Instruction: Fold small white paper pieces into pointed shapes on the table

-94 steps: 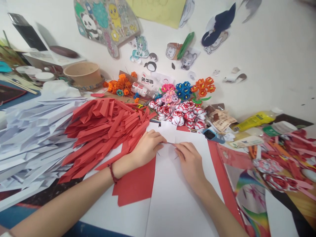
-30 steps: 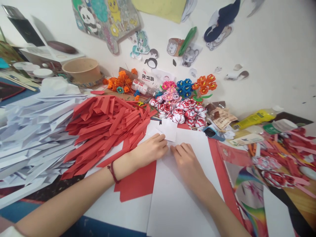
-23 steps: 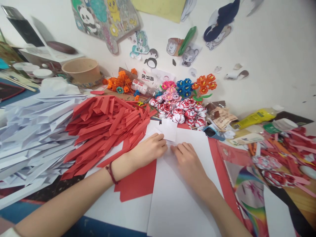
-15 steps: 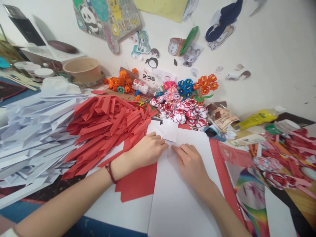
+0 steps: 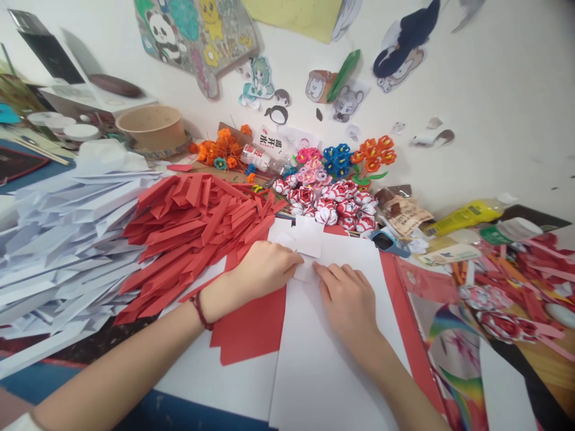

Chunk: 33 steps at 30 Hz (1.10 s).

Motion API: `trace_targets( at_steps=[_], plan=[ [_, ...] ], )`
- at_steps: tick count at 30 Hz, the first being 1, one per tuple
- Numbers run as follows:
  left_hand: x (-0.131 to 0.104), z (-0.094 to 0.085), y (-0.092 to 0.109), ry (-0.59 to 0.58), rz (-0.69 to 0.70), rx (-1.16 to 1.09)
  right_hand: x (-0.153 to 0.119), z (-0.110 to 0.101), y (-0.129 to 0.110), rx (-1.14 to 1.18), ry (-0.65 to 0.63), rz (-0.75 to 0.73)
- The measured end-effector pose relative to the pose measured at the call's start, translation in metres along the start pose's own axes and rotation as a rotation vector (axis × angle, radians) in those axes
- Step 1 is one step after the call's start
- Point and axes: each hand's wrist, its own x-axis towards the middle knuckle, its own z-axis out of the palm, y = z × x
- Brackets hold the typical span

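Between my two hands is a small piece of white paper [image 5: 306, 273], lying low over a large white sheet [image 5: 332, 365]. My left hand [image 5: 267, 269] comes from the left with curled fingers, closed on the piece's left edge. On the other side my right hand [image 5: 348, 296] has its index finger and thumb pinched at the right edge. Just beyond the fingertips lie small white paper squares [image 5: 309, 236]. Under my left wrist there is red paper [image 5: 249, 332].
Folded white strips [image 5: 67, 239] and folded red strips [image 5: 202, 221] are heaped on the left. Red-and-white paper flowers [image 5: 345, 206] sit at the back, near a blue device [image 5: 386, 242]. A yellow bottle [image 5: 467, 216] and flower-printed packaging [image 5: 458, 353] lie on the right.
The small white paper between my fingers shows more of its surface now, and it lies slightly further left. My right hand has shifted a little; my left hand stays nearly in place.
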Motion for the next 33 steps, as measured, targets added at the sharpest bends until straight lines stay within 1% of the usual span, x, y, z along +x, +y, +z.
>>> trace_targets(
  at_steps=[5, 10, 12, 14, 16, 18, 22, 26, 29, 33],
  plan=[
    [0.000, -0.003, -0.002, -0.045, -0.037, 0.018, 0.000, -0.002, -0.001, -0.033, -0.042, 0.061],
    [-0.001, -0.006, -0.003, -0.071, -0.047, 0.024, 0.000, 0.001, 0.003, 0.017, -0.068, 0.046],
    [-0.002, -0.010, -0.005, -0.094, -0.014, 0.025, 0.001, 0.001, 0.006, 0.050, -0.056, 0.046],
    [-0.003, -0.015, -0.008, -0.130, 0.046, 0.046, 0.001, -0.002, 0.010, 0.113, -0.050, 0.038],
    [-0.004, -0.019, -0.009, -0.156, 0.115, 0.086, 0.002, -0.007, 0.016, 0.181, -0.081, -0.008],
    [-0.004, -0.020, -0.010, -0.156, 0.176, 0.120, 0.003, -0.011, 0.022, 0.225, -0.139, -0.063],
    [-0.002, -0.017, -0.005, -0.131, 0.296, 0.175, 0.005, -0.016, 0.030, 0.241, -0.210, -0.116],
    [-0.002, -0.013, 0.000, -0.111, 0.403, 0.268, 0.006, -0.015, 0.029, 0.234, -0.218, -0.145],
    [-0.002, -0.011, 0.002, -0.111, 0.419, 0.292, 0.006, -0.013, 0.027, 0.249, -0.201, -0.121],
    [-0.004, -0.010, 0.003, -0.116, 0.361, 0.271, 0.006, -0.013, 0.025, 0.282, -0.187, -0.074]
  ],
)
